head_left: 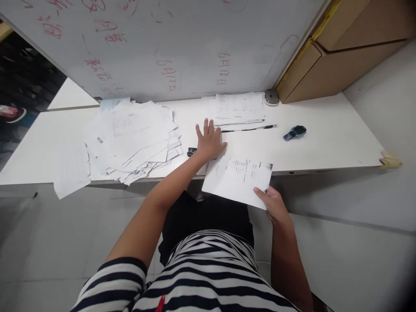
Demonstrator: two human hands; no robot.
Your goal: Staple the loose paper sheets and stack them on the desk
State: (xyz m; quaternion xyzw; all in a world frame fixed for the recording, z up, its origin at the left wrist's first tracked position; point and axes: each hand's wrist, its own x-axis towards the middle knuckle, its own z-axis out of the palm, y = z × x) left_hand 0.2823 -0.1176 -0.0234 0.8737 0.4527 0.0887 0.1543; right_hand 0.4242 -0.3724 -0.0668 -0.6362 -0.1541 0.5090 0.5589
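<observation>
My right hand point(271, 203) grips the near corner of a printed sheet of paper point(235, 177), held at the front edge of the white table point(325, 143). My left hand point(208, 141) lies flat on the table with its fingers spread, empty. A small black object point(191, 151) sits just left of that hand, partly hidden by the wrist. To the left spreads a loose heap of papers point(133, 138). Behind my left hand rests a neater stack of papers point(238, 110) with a black pen point(253, 128) along its front edge.
A blue-green watch point(295, 132) lies on the table's right part, and a grey device point(271, 97) sits at the back. A whiteboard point(162, 43) with red writing leans behind the table. Cardboard boxes point(341, 52) stand at the back right. One sheet point(69, 171) overhangs the left front edge.
</observation>
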